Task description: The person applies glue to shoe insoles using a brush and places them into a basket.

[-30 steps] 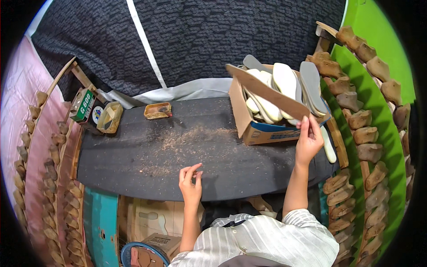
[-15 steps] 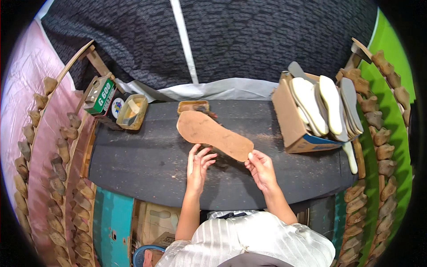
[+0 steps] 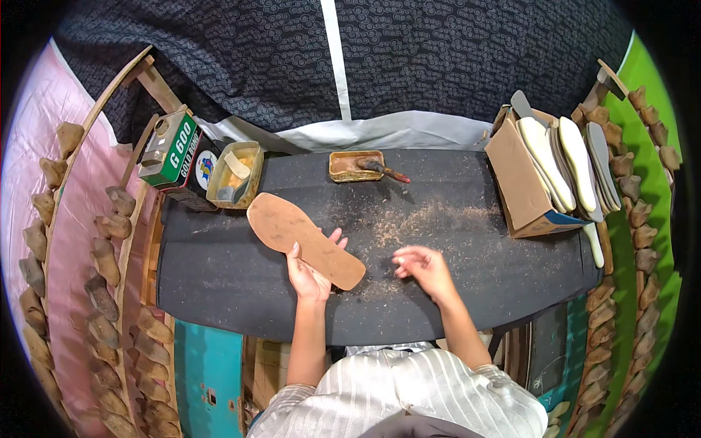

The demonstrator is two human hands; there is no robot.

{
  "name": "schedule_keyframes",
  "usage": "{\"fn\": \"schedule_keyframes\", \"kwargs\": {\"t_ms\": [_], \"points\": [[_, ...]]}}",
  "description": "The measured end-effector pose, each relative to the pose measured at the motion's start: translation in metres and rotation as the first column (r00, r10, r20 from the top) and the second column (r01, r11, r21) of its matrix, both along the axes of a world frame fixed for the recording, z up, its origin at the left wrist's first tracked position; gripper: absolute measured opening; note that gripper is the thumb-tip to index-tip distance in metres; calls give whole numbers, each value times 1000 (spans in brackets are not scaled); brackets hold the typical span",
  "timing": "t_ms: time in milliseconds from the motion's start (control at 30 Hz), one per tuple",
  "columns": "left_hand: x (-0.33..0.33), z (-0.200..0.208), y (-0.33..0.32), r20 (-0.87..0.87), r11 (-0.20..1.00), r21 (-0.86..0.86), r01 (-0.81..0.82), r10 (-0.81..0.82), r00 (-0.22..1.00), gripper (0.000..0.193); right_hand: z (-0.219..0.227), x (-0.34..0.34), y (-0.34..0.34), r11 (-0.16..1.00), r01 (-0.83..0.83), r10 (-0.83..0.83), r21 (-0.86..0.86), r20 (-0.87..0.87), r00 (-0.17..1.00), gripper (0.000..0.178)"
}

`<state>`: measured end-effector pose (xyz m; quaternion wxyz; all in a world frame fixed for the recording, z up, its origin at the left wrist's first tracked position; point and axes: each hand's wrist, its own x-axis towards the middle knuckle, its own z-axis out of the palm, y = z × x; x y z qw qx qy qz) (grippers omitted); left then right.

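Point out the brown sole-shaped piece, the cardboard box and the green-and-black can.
Brown sole-shaped piece (image 3: 312,247): head view, the middle of its flat upper face.
Cardboard box (image 3: 515,182): head view, its plain brown side wall.
Green-and-black can (image 3: 179,161): head view, its printed side.

head fisheye | from above | facing down | hands, tabletop close below

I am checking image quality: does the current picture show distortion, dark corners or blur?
In the head view, the table bows along its front edge; in that view too, the corners are black, while the brown sole in the left hand looks fairly sharp.
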<state>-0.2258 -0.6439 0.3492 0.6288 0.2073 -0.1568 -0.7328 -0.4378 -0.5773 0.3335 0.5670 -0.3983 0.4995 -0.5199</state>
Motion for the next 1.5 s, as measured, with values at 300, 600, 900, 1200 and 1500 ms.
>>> {"fn": "schedule_keyframes", "kwargs": {"t_ms": [300,600,900,1200,1500], "points": [[13,-3,13,-4,968,-33,249,-249,969,66,-26,-9,-117,901,389,-412,-193,-90,907,46],[36,-5,17,127,960,-122,251,-236,964,74,-3,7,-157,766,316,-539,-560,-291,790,25],[39,2,15,182,949,-173,265,-234,955,75,26,18,-138,700,241,-605,-672,-380,700,23],[20,3,23,299,902,-192,387,-322,898,75,96,58,-67,675,86,-196,-732,-66,978,29],[18,2,28,450,861,-185,473,-354,820,80,93,50,-59,689,140,-292,-711,-95,952,26]]}}
